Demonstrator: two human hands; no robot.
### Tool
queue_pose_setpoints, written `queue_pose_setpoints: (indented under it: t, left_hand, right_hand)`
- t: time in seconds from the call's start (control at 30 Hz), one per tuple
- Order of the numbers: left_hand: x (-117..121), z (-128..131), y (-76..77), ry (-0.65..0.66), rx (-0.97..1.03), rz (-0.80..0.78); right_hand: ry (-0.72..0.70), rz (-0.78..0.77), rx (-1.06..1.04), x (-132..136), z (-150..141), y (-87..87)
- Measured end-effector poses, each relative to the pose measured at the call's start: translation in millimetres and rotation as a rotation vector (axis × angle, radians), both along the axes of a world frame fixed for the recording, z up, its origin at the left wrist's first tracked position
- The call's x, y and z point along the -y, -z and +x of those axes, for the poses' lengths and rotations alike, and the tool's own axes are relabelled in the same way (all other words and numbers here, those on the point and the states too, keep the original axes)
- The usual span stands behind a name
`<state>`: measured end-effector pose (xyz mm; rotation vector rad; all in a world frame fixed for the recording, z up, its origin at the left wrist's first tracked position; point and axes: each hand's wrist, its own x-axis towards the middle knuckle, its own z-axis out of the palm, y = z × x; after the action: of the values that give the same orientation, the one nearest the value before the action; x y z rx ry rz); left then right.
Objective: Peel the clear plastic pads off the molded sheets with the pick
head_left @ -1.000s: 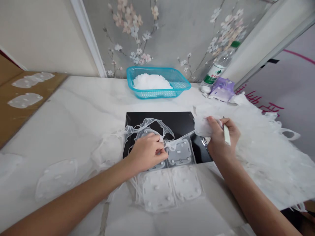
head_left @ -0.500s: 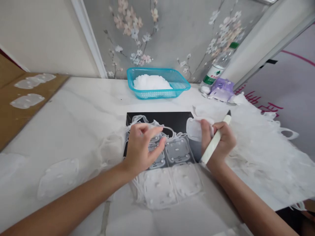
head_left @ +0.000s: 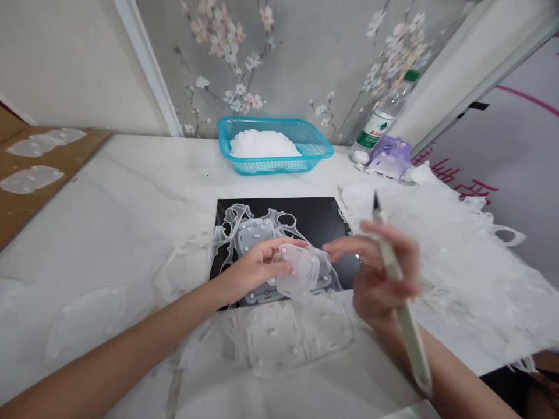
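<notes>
My left hand [head_left: 248,270] pinches a small translucent rounded-square plastic piece [head_left: 297,278] with raised dots, above the black board [head_left: 317,218]. Beneath it lies a translucent sheet [head_left: 273,331] of similar joined pieces with stringy edge scraps, partly on the board and partly on the white table. Just to the right is my right hand [head_left: 379,285], smeared by motion. It holds a pale green pen-shaped tool [head_left: 413,340] with a dark tip pointing away. Its forefinger reaches out towards the piece; I cannot tell whether it touches.
A blue basket [head_left: 275,169] of white pieces stands at the back. Translucent scraps [head_left: 471,273] are heaped on the right, near a bottle [head_left: 375,131] and a purple packet [head_left: 391,156]. A loose piece [head_left: 87,317] lies at left; others rest on brown cardboard [head_left: 65,166].
The small piece has passed from my right hand to my left, moving left over the board. The tool has swung more upright in my right hand, whose fingers have loosened from the piece.
</notes>
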<state>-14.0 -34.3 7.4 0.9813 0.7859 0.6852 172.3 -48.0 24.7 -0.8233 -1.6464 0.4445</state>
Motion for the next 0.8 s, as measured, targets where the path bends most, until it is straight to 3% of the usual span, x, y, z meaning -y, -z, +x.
queue_pose_setpoints:
  t: [0.1,0.27,0.47,0.67,0.8]
  left_hand:
    - [0.8,1.1,-1.3,-0.038,-0.026,-0.009]
    - [1.4,4.4,-2.4,-0.106,-0.087,0.075]
    - [3.2,4.1,-4.4,-0.009,-0.298,0.153]
    - [4.2,4.8,-0.3,-0.032,-0.252,0.172]
    - [4.1,4.0,3.6,-0.003,-0.25,0.221]
  right_hand:
    - [0.062,-0.153,-0.226,-10.8,10.7,-5.8]
    - [0.072,-0.351,-0.061,-19.2,14.7,-15.8]
    - [0.038,-0.236,0.039,-10.8,8.8,-15.4]
    - [-0.094,-0.127,0.377,-10.7,9.0,-12.2]
    - [-0.14,-0.157,0.466,-12.9,5.8,-9.3]
